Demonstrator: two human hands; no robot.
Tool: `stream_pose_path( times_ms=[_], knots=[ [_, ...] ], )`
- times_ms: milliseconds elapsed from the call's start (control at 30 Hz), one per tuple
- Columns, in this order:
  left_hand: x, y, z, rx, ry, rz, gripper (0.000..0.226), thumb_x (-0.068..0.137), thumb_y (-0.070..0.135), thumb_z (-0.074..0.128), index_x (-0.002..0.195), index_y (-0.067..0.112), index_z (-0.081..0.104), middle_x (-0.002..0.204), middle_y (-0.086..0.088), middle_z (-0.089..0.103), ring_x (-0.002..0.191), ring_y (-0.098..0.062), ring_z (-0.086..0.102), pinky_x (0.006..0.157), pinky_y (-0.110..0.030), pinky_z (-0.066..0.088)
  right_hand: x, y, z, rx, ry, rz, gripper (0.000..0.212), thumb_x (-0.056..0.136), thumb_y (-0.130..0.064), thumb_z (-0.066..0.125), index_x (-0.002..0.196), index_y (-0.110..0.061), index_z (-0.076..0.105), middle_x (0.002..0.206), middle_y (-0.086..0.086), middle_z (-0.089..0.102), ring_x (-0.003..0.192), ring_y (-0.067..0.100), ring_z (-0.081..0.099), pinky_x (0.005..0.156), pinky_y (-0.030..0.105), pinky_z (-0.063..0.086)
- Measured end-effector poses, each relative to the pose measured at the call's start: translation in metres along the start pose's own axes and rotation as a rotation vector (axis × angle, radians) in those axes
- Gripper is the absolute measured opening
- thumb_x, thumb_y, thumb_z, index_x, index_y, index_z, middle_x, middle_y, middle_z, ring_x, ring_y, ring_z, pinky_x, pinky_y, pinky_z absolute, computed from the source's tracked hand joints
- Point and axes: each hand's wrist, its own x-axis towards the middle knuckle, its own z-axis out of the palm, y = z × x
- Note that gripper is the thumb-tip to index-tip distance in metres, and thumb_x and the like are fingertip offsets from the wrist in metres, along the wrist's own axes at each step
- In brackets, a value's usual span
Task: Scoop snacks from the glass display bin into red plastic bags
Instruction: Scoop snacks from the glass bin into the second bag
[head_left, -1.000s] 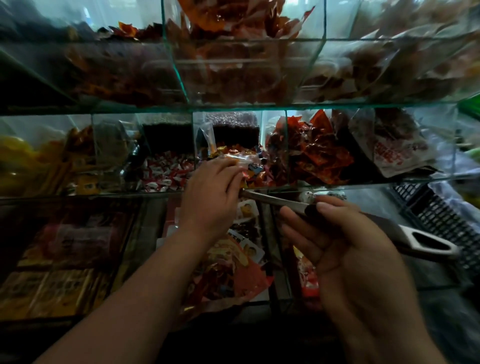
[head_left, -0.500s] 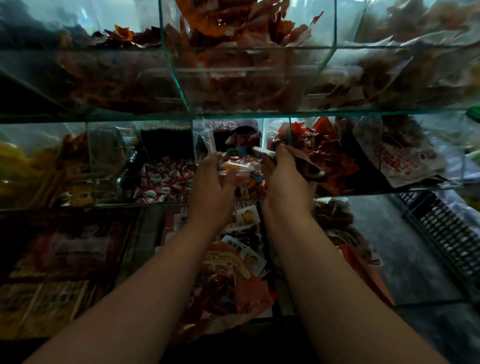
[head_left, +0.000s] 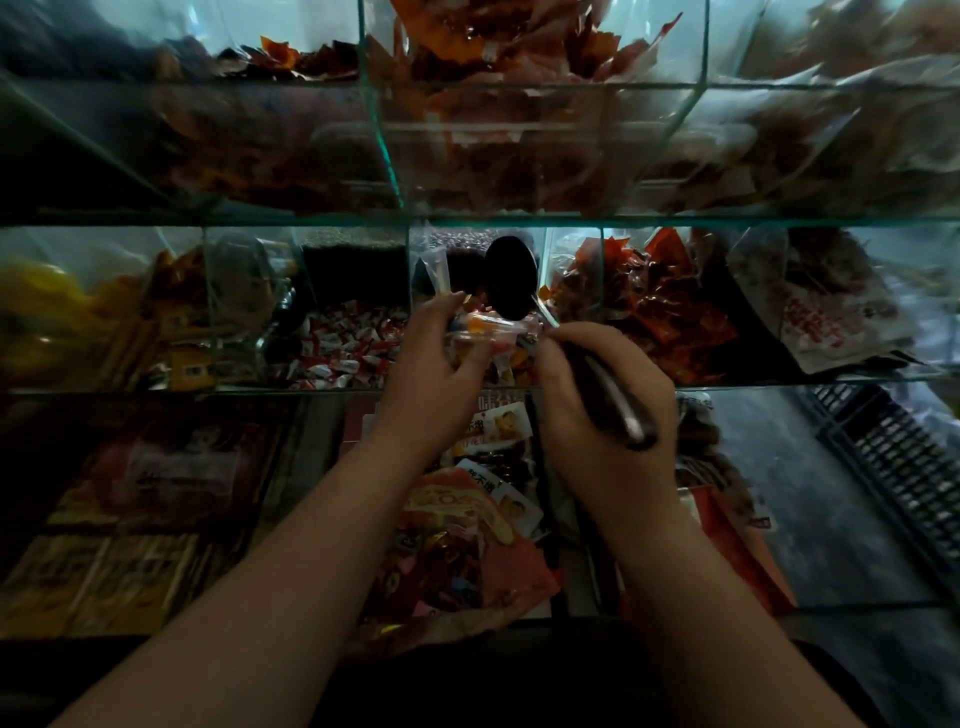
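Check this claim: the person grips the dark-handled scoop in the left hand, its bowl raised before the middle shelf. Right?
No: the head view shows the scoop, its bowl raised before the middle shelf, gripped in the right hand; the left hand holds a clear bag of sweets.

Black slatted crate (head_left: 898, 467) far right

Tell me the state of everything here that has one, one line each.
Scoop: held by its handle, bowl upright, load too dark to tell.
Right hand: grips the scoop handle.
Left hand: holds a clear packet.
Glass bin: open, holds wrapped snacks.
Red bag: lies crumpled below the hands.
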Motion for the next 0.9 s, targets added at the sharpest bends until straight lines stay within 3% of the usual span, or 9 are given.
stream_pose_path(
  times_ms=[67, 133, 267, 333, 433, 533, 633, 833, 900],
  knots=[
    [-0.019, 0.008, -0.011, -0.013, 0.026, 0.051, 0.046, 0.099, 0.042, 0.061, 0.142, 0.038, 0.047, 0.135, 0.024, 0.044, 0.123, 0.007, 0.045, 0.094, -0.009, 0.039, -0.018, -0.023, -0.015, 0.136, 0.039, 0.142, 0.009, 0.098, -0.023, 0.065, 0.100, -0.018, 0.072, 0.094, -0.004, 0.076, 0.088, 0.010, 0.075, 0.076, 0.028, 0.060],
    [-0.045, 0.015, -0.026, -0.050, 0.050, 0.038, 0.042, 0.098, 0.040, 0.063, 0.137, 0.044, 0.049, 0.133, 0.030, 0.047, 0.124, 0.009, 0.047, 0.092, -0.007, 0.042, -0.034, -0.046, -0.031, 0.271, 0.059, 0.296, 0.011, 0.096, -0.033, 0.063, 0.096, -0.027, 0.071, 0.094, 0.003, 0.078, 0.090, 0.017, 0.077, 0.077, 0.036, 0.063],
    [-0.094, 0.017, -0.054, 0.146, 0.091, 0.134, 0.036, 0.095, 0.029, 0.063, 0.130, 0.030, 0.055, 0.123, 0.023, 0.048, 0.119, 0.004, 0.049, 0.097, -0.008, 0.039, -0.050, -0.075, -0.060, 0.474, 0.115, 0.521, 0.020, 0.091, -0.025, 0.058, 0.078, -0.028, 0.073, 0.084, 0.006, 0.079, 0.082, 0.027, 0.079, 0.071, 0.033, 0.064],
    [-0.113, 0.011, -0.062, 0.266, 0.069, 0.143, 0.038, 0.093, 0.018, 0.069, 0.129, 0.021, 0.057, 0.124, 0.012, 0.050, 0.118, -0.007, 0.052, 0.102, -0.022, 0.044, -0.056, -0.081, -0.067, 0.469, 0.088, 0.557, 0.026, 0.089, -0.019, 0.058, 0.070, -0.027, 0.074, 0.078, 0.009, 0.077, 0.077, 0.031, 0.079, 0.068, 0.037, 0.064],
    [-0.127, 0.002, -0.066, 0.323, 0.031, -0.007, 0.041, 0.091, 0.014, 0.072, 0.129, 0.019, 0.059, 0.126, 0.005, 0.052, 0.120, -0.016, 0.052, 0.103, -0.039, 0.048, -0.070, -0.084, -0.067, 0.427, 0.037, 0.617, 0.029, 0.093, -0.017, 0.059, 0.069, -0.026, 0.073, 0.076, 0.011, 0.077, 0.075, 0.031, 0.079, 0.060, 0.038, 0.062],
    [-0.131, -0.002, -0.065, 0.439, -0.008, -0.052, 0.036, 0.089, 0.021, 0.073, 0.123, 0.021, 0.062, 0.123, 0.008, 0.054, 0.118, -0.016, 0.051, 0.101, -0.037, 0.048, -0.083, -0.085, -0.066, 0.392, -0.084, 0.692, 0.018, 0.084, -0.034, 0.059, 0.073, -0.029, 0.072, 0.082, 0.013, 0.079, 0.079, 0.026, 0.079, 0.052, 0.027, 0.054],
    [-0.132, -0.005, -0.068, 0.516, -0.038, -0.064, 0.035, 0.084, 0.029, 0.080, 0.116, 0.023, 0.067, 0.114, 0.009, 0.060, 0.114, -0.016, 0.056, 0.098, -0.041, 0.050, -0.085, -0.090, -0.070, 0.379, -0.126, 0.709, 0.018, 0.082, -0.035, 0.059, 0.073, -0.027, 0.073, 0.079, 0.012, 0.079, 0.077, 0.025, 0.079, 0.048, 0.017, 0.052],
    [-0.135, -0.027, -0.095, 0.503, -0.065, -0.150, 0.031, 0.081, 0.036, 0.082, 0.104, 0.033, 0.062, 0.104, 0.018, 0.053, 0.099, -0.007, 0.055, 0.081, -0.032, 0.051, -0.087, -0.088, -0.072, 0.378, -0.200, 0.668, 0.017, 0.078, -0.026, 0.061, 0.068, -0.019, 0.073, 0.067, 0.012, 0.076, 0.061, 0.021, 0.077, 0.052, 0.017, 0.055],
    [-0.140, -0.034, -0.098, 0.503, -0.029, -0.272, 0.023, 0.082, 0.028, 0.079, 0.094, 0.033, 0.060, 0.100, 0.015, 0.057, 0.091, -0.010, 0.060, 0.072, -0.032, 0.051, -0.092, -0.077, -0.066, 0.274, -0.306, 0.746, 0.016, 0.083, -0.025, 0.067, 0.070, -0.016, 0.069, 0.060, 0.002, 0.075, 0.055, 0.011, 0.074, 0.064, 0.025, 0.061]
  ],
)
